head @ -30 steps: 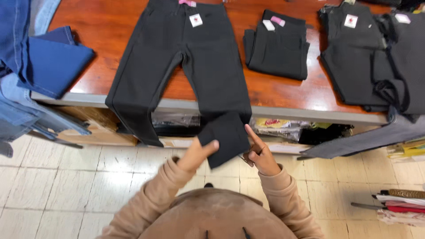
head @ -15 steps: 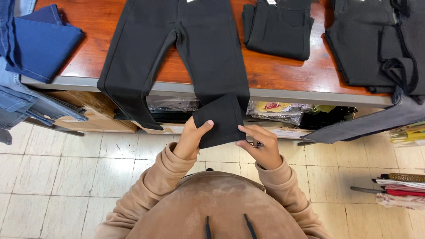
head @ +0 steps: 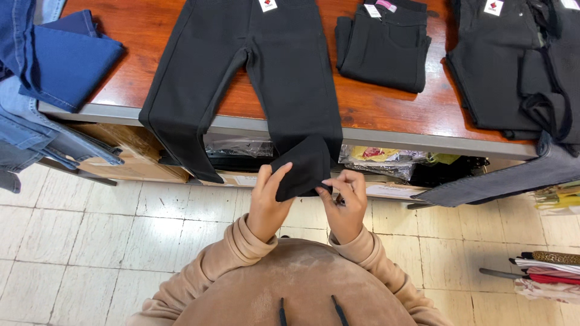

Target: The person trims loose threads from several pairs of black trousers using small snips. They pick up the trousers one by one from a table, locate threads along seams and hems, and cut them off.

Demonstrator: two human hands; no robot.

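Both hands pinch the hem of one leg of the black trousers (head: 284,78) hanging off the table (head: 386,115) edge, left hand (head: 269,202) & right hand (head: 344,202) fingers closed on cloth, mid-fold; next needs lifting hem up onto tabletop.

Two hands, left hand (head: 267,202) and right hand (head: 344,202), on one spread pair of black trousers (head: 266,78); one folded black pair (head: 383,45); one wooden table (head: 386,108).

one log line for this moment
left hand: holds trouser hem | right hand: pinches hem | black trousers: flat on table, legs over edge
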